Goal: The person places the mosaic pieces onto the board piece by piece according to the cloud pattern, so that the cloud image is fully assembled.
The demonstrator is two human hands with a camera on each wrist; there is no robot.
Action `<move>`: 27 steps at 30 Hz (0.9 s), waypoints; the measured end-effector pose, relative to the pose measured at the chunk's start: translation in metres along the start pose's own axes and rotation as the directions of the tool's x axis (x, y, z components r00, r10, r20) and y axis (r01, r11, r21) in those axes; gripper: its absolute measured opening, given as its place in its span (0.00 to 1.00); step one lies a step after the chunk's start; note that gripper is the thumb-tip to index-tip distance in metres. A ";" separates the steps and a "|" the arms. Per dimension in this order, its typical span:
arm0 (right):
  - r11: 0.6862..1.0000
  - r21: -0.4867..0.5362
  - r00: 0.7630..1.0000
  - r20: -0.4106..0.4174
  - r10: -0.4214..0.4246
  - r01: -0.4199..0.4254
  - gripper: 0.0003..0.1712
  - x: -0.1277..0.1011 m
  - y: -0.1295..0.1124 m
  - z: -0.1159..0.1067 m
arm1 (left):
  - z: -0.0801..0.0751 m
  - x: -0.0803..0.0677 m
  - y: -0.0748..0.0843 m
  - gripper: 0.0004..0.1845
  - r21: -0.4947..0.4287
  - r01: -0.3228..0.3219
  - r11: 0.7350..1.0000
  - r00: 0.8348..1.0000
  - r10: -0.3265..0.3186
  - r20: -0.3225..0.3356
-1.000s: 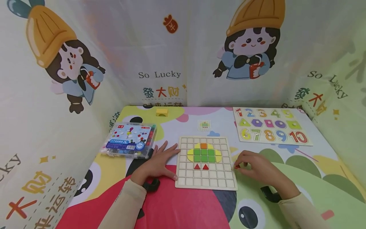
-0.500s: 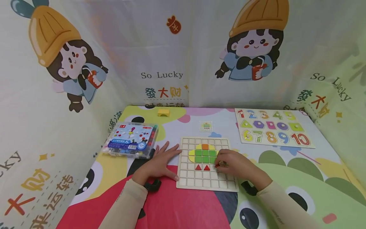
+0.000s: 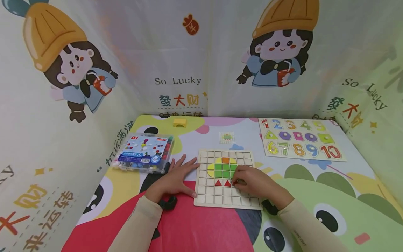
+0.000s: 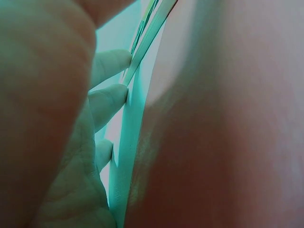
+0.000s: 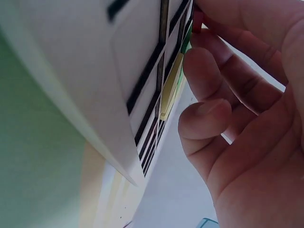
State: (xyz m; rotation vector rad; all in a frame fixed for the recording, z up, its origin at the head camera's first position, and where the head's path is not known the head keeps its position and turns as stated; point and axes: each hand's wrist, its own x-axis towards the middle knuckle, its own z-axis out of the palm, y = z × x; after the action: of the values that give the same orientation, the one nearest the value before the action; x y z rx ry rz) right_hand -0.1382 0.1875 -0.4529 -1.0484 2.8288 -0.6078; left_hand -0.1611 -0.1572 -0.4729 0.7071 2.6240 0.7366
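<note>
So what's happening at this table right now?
A person is filling a wooden grid board with coloured tiles. The right hand pinches a small red piece at the board, beside two red triangles under a green and yellow figure. The left hand lies flat against the board's left edge.

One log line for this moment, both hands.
left hand: flat beside grid board | right hand: pinching red piece over board, beside two red triangles

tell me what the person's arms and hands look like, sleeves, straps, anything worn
Both hands, the left hand and the right hand, are bare. Each arm wears a long beige sleeve to the wrist, with a black strap under each wrist. The right sleeve bears small dark lettering.
</note>
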 end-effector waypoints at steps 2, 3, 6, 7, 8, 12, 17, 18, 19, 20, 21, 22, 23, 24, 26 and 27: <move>1.000 0.003 1.000 0.007 0.000 0.000 0.05 0.000 0.000 0.000 | 0.000 0.000 0.000 0.60 0.002 -0.001 1.000 1.000 0.001 0.002; 1.000 0.005 1.000 0.009 -0.001 0.001 0.05 0.000 0.000 0.000 | 0.000 0.000 0.000 0.60 0.002 0.000 1.000 1.000 0.000 0.003; 1.000 0.007 1.000 0.012 -0.007 0.007 0.05 0.001 -0.001 0.000 | 0.000 0.000 0.000 0.60 0.003 0.001 1.000 1.000 -0.001 0.003; 1.000 0.009 1.000 0.011 -0.009 0.009 0.05 0.001 -0.001 0.000 | -0.001 0.000 0.000 0.60 0.003 0.002 1.000 1.000 -0.002 0.004; 1.000 0.010 1.000 0.010 -0.012 0.012 0.06 0.001 -0.001 -0.001 | -0.001 0.000 0.001 0.60 0.003 0.002 1.000 1.000 -0.002 0.004; 1.000 0.013 1.000 0.008 -0.017 0.017 0.06 0.001 -0.001 -0.001 | -0.001 0.000 0.002 0.60 0.002 0.007 1.000 1.000 -0.007 0.006; 1.000 0.014 1.000 0.010 -0.012 0.012 0.07 0.000 0.000 -0.001 | -0.002 -0.001 0.003 0.61 -0.001 0.008 1.000 1.000 -0.008 0.008; 1.000 0.014 1.000 0.012 -0.010 0.009 0.07 0.000 -0.001 -0.001 | -0.002 -0.001 0.003 0.61 -0.003 0.007 1.000 1.000 -0.007 0.007; 1.000 0.013 1.000 0.012 -0.008 0.008 0.07 -0.001 -0.001 -0.001 | -0.002 -0.001 0.003 0.61 -0.004 0.007 1.000 1.000 -0.007 0.006; 1.000 0.013 1.000 0.012 -0.006 0.006 0.07 -0.001 -0.001 -0.001 | -0.002 -0.001 0.003 0.61 -0.005 0.007 1.000 1.000 -0.007 0.005; 1.000 0.015 1.000 0.011 0.000 0.000 0.07 -0.002 -0.001 -0.002 | -0.002 -0.001 0.003 0.61 -0.005 0.006 1.000 1.000 -0.006 0.005; 1.000 0.020 1.000 0.008 0.009 -0.010 0.07 -0.003 -0.001 -0.003 | -0.002 -0.001 0.002 0.60 -0.005 0.005 1.000 1.000 -0.005 0.004; 0.999 0.026 1.000 0.002 0.021 -0.021 0.07 -0.005 -0.001 -0.005 | -0.001 -0.001 0.002 0.60 -0.005 0.004 1.000 1.000 -0.004 0.004; 0.999 0.039 0.999 -0.005 0.036 -0.036 0.06 -0.007 -0.001 -0.007 | -0.001 -0.001 0.002 0.60 -0.005 0.003 1.000 1.000 -0.003 0.003; 0.995 0.078 0.997 -0.033 0.070 -0.067 0.06 -0.012 0.000 -0.013 | -0.001 -0.001 0.001 0.60 -0.003 0.003 1.000 1.000 -0.003 0.004; 0.991 0.103 0.995 -0.051 0.087 -0.081 0.05 -0.015 0.001 -0.016 | -0.001 -0.001 0.001 0.60 -0.002 0.003 1.000 1.000 -0.003 0.003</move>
State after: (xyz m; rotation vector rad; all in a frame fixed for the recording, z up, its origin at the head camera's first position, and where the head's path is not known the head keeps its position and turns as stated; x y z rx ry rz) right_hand -0.1300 0.2034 -0.4397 -0.9045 2.8379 -0.7743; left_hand -0.1606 -0.1572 -0.4709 0.7028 2.6204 0.7364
